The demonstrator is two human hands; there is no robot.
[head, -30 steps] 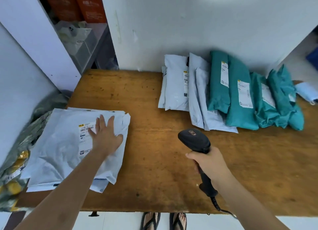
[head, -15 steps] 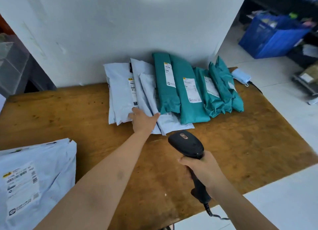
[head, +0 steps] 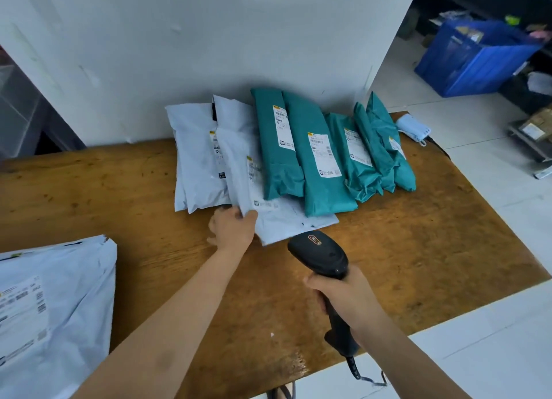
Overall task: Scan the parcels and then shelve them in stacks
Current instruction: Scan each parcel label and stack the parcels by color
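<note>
A row of parcels leans against the wall at the back of the wooden table (head: 418, 249): white mailers (head: 197, 160) on the left, several teal mailers (head: 322, 165) on the right. My left hand (head: 231, 228) pinches the near corner of one white mailer (head: 277, 216) that sticks out of the row towards me. My right hand (head: 346, 297) grips the handle of a black barcode scanner (head: 319, 252), whose head sits just in front of that mailer. A stack of white parcels (head: 50, 309) with labels up lies at the table's near left.
A folded light-blue mask (head: 413, 128) lies at the table's back right corner. A blue crate (head: 475, 55) and dark shelving stand on the tiled floor to the right. The scanner's cable hangs off the table's near edge.
My left hand left the stack at the near left, reached the leaning row and pulled one white mailer's corner towards me. The view swung right. The scanner stays held.
</note>
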